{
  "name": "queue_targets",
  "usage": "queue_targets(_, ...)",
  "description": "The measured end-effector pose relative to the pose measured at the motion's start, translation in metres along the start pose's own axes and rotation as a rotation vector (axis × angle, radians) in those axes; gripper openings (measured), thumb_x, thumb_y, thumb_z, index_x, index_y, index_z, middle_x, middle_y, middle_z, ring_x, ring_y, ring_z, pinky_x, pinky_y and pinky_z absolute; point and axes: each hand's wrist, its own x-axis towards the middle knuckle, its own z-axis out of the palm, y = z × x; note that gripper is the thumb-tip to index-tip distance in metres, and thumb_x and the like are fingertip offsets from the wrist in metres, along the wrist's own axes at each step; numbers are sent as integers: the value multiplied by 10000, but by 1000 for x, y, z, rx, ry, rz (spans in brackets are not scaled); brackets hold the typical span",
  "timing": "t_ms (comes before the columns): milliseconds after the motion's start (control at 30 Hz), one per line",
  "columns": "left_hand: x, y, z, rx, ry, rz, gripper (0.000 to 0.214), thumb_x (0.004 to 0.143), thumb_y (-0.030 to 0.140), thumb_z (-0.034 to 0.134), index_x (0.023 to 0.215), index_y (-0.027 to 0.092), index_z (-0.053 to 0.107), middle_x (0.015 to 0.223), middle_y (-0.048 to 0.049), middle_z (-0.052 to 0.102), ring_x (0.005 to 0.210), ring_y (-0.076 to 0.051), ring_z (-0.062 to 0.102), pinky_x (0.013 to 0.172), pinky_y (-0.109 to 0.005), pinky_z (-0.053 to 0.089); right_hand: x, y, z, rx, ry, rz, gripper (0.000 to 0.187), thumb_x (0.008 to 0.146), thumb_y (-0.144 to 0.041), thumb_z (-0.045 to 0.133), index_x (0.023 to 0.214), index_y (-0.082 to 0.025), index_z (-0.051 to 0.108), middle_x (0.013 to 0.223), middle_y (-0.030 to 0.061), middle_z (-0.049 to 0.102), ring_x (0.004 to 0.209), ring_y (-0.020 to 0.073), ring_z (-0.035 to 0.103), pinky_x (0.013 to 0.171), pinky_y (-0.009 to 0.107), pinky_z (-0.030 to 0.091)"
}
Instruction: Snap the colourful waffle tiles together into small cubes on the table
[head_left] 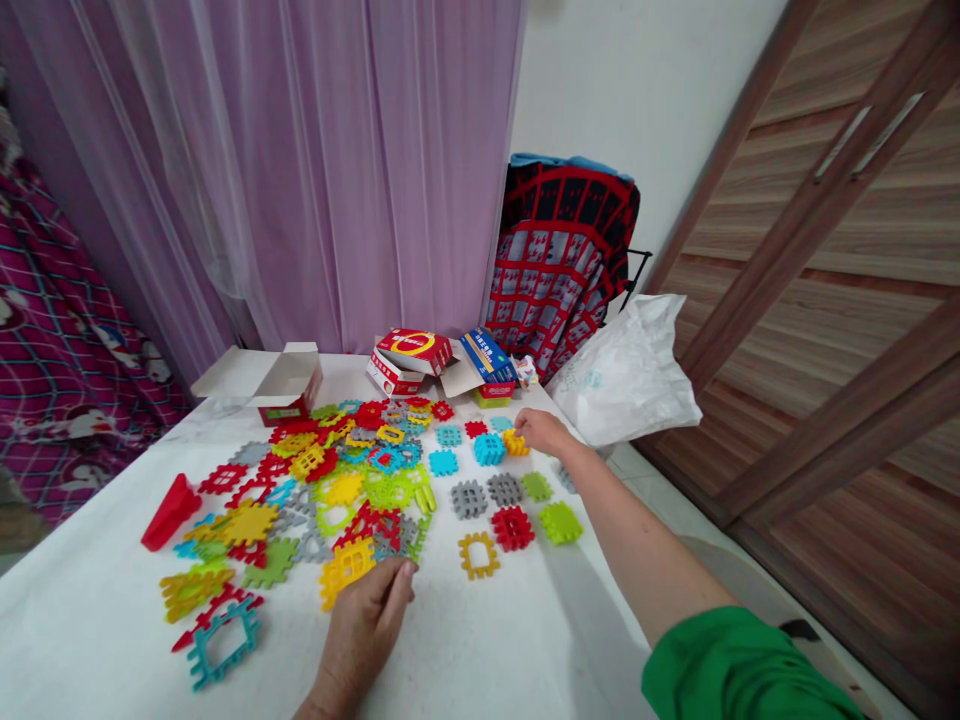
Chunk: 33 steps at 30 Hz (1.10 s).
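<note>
The left hand (369, 615) is resting low over the white table cover (90, 600), its fingers curling under and its thumb lying along them; a yellow windowed piece (347, 572) is showing just beyond the knuckles, and I cannot tell whether the hidden fingers are gripping it. The right hand (546, 434), its arm emerging from a green sleeve (739, 665), is hanging at the far right part of the table, its fingers bending together at a small yellow stack (515, 443); whether they are pinching a piece or only touching it, I cannot tell. Just left of that stack a blue stack (489, 450) is sitting, and nearer, 2 gray pieces (469, 498) are lying side by side. Closer still, a red stack (513, 528) is lying between a mustard frame (478, 541) and a light green stack (560, 523). On the left, a broad heap of loose pieces (345, 490) (red, yellow, blue, gray and green, many overlapping) is spreading across the table, a teal frame (199, 655) lying at its near edge. Behind, an open box (291, 400), a red box (416, 350) and a blue box (487, 358) are standing near the curtain (337, 180).
</note>
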Motion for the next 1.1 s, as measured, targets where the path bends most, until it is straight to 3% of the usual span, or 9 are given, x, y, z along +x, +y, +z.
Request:
queue_targets(167,0,-1,1,-16,-8,-12,347,905,466,419,824,219,648,587,14,656,512,-120,629,489,-175,486,2,1,4,79,18,29,227,858,-226,505,1055,-242,617,988,6,720,755,120,661,672,206,446)
queue_targets(367,0,0,1,-25,-4,-30,360,898,472,422,812,216,660,573,18,648,497,-121,620,499,-184,494,-2,-7,29,100,-114,13,221,804,-165,541,988,-211,654,697,-21,708,619,117,658,610,193,434)
queue_targets(667,1,1,-1,-8,-40,-29,379,910,474,392,819,216,653,580,13,643,506,-123,612,514,-191,493,0,-8,38,63,-157,-19,255,804,-118,487,992,-196,642,793,0,724,601,100,662,596,178,422)
queue_targets(933,1,2,-1,-3,-1,-14,369,897,479,414,808,217,658,565,16,645,492,-121,611,487,-182,476,-8,-18,31,-13,-131,-5,246,827,-178,486,1019,-216,634,779,17,728,755,152,689,672,216,449)
queue_targets(1100,2,3,-1,2,3,6,337,899,439,426,798,215,657,562,19,643,503,-121,618,503,-178,479,-18,-36,20,-99,-1,14,441,847,-424,512,1215,-180,528,1104,145,681,1056,273,620,839,339,448)
